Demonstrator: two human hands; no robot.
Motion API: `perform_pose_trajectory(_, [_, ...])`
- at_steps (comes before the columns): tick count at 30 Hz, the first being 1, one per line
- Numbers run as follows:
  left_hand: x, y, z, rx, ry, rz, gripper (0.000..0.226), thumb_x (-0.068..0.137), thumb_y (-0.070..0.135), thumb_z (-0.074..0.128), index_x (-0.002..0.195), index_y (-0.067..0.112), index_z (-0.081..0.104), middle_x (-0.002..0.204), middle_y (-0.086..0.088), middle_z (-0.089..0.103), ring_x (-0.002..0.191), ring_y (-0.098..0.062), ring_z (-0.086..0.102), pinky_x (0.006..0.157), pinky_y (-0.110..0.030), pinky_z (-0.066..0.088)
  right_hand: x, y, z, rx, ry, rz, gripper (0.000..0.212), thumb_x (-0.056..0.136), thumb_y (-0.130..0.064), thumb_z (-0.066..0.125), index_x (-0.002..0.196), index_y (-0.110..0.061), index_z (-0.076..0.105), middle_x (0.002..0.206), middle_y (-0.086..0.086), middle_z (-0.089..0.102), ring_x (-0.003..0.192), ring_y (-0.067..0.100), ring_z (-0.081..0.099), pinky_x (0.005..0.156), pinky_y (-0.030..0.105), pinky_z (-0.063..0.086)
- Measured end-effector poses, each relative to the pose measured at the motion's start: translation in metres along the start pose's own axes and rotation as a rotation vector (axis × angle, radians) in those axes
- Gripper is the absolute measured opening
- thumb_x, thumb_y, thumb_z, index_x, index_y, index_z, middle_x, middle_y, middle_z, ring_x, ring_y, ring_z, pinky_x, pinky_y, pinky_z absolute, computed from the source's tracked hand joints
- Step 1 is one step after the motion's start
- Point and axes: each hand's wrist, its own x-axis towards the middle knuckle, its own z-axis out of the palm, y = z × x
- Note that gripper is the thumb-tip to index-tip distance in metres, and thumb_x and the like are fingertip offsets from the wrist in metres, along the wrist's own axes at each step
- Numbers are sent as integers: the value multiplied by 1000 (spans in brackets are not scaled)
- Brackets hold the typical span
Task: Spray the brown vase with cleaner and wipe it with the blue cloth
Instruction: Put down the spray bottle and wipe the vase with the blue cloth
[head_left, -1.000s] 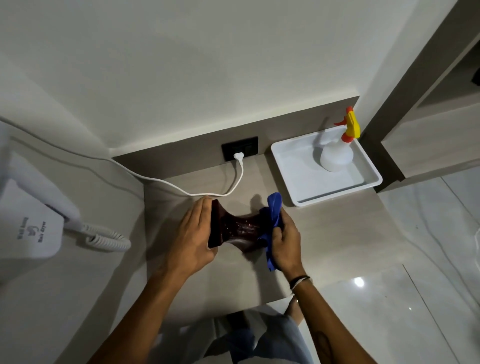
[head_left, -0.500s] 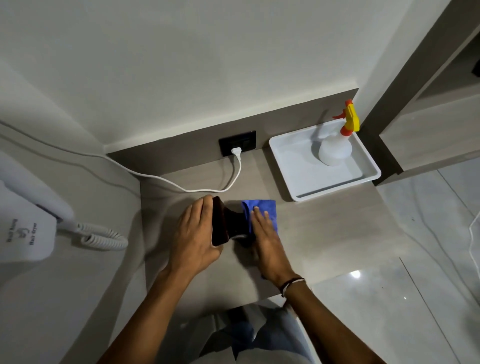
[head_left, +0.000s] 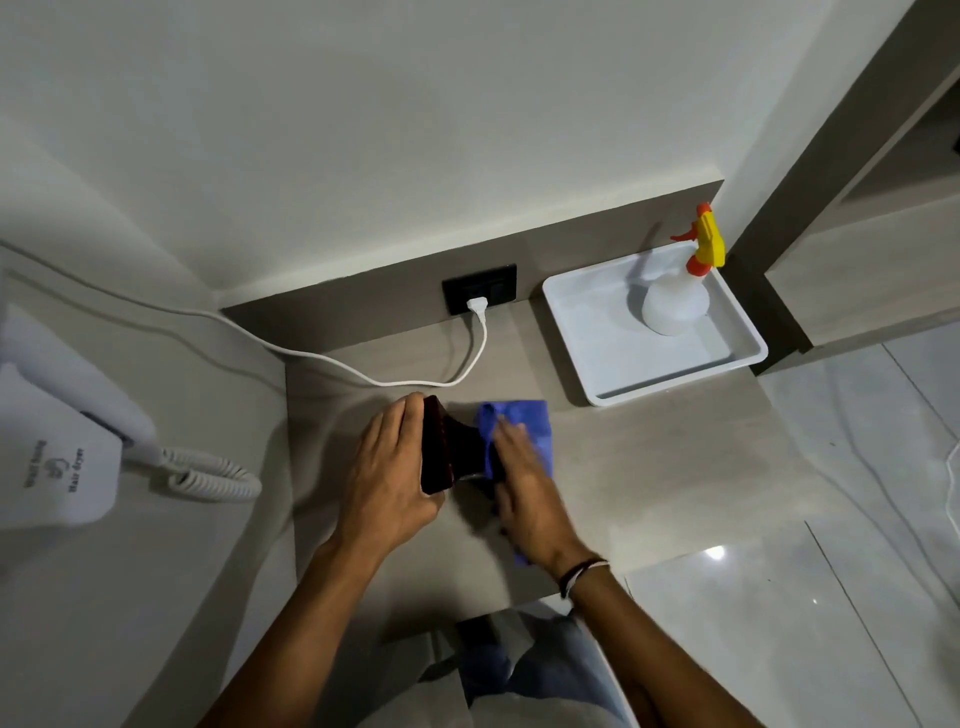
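The dark brown vase (head_left: 451, 451) lies on its side on the grey counter (head_left: 649, 467). My left hand (head_left: 387, 480) grips its wide left end. The blue cloth (head_left: 519, 431) is draped over the vase's right half, and my right hand (head_left: 524, 488) presses flat on the cloth. Part of the cloth pokes out below my right wrist. The white spray bottle (head_left: 675, 301) with a yellow and orange trigger stands upright in the white tray (head_left: 597, 322) at the back right, apart from both hands.
A white cable (head_left: 363, 376) runs from a black wall socket (head_left: 480, 288) across the back of the counter. A white wall hair dryer (head_left: 57, 467) with a coiled cord hangs at the left. The counter's front edge lies just below my wrists, with glossy floor tiles to the right.
My right hand went from bunching the cloth at the vase's right end to lying flat on the cloth over the vase, then slid slightly. My left hand kept its grip.
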Motion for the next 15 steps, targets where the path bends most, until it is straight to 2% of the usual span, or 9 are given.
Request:
perform_pose_trajectory(3, [0, 0, 4, -19, -24, -15, 93, 62, 11, 87, 147, -3, 52, 142, -27, 61, 128, -46, 60, 108, -51, 48, -14, -43, 21, 181, 21, -195, 75, 102, -4, 42, 171, -13, 15, 181, 2, 9, 169, 16, 5, 138, 31, 8])
perform_pose_trajectory(5, [-4, -5, 7, -39, -18, -30, 86, 66, 10, 81, 147, -4, 54, 143, -29, 61, 129, -47, 61, 111, -51, 46, -19, -41, 26, 208, -15, -257, 81, 99, 0, 43, 172, -16, 12, 182, 1, 5, 169, 19, 3, 138, 34, 5])
perform_pose_trajectory(7, [-5, -11, 6, -40, -8, -63, 102, 61, 12, 90, 152, 0, 47, 148, -23, 57, 134, -42, 55, 112, -49, 45, -18, -13, 20, 130, -39, -177, 85, 102, 6, 47, 172, -17, 5, 182, 0, -2, 169, 21, -2, 139, 43, 8])
perform_pose_trajectory(9, [-5, -12, 3, -35, -30, -69, 118, 55, 13, 97, 157, 5, 38, 152, -17, 51, 137, -39, 50, 113, -48, 44, -11, 23, 5, -37, -32, 2, 84, 104, 8, 47, 171, -17, 3, 181, 1, -6, 169, 25, -5, 138, 48, 10])
perform_pose_trajectory(10, [-6, -12, 2, -37, -33, -64, 121, 55, 14, 98, 158, 7, 35, 154, -16, 49, 140, -38, 48, 115, -47, 43, -7, 40, -4, -85, -27, 84, 82, 102, 12, 46, 170, -13, 8, 181, 5, -1, 169, 28, 0, 138, 46, 11])
perform_pose_trajectory(12, [-4, -11, 2, -60, -31, -88, 124, 58, 17, 99, 161, 9, 30, 158, -14, 44, 145, -36, 43, 118, -45, 39, 4, 61, -23, 45, 29, 242, 72, 98, 19, 44, 165, -1, 29, 175, 18, 27, 163, 37, 28, 134, 41, 23])
perform_pose_trajectory(13, [-2, -11, 2, -99, -29, -127, 124, 59, 18, 99, 161, 10, 29, 158, -14, 44, 145, -36, 42, 118, -45, 38, 10, 69, -31, 184, 72, 314, 66, 98, 19, 43, 160, 0, 41, 163, 22, 47, 152, 39, 47, 128, 42, 36])
perform_pose_trajectory(15, [1, -13, 1, -231, -17, -215, 118, 57, 19, 97, 156, 14, 35, 148, -13, 50, 136, -35, 47, 112, -48, 45, 15, 80, -44, 526, 101, 439, 58, 100, 15, 39, 147, -11, 60, 126, 18, 73, 110, 35, 71, 97, 41, 60])
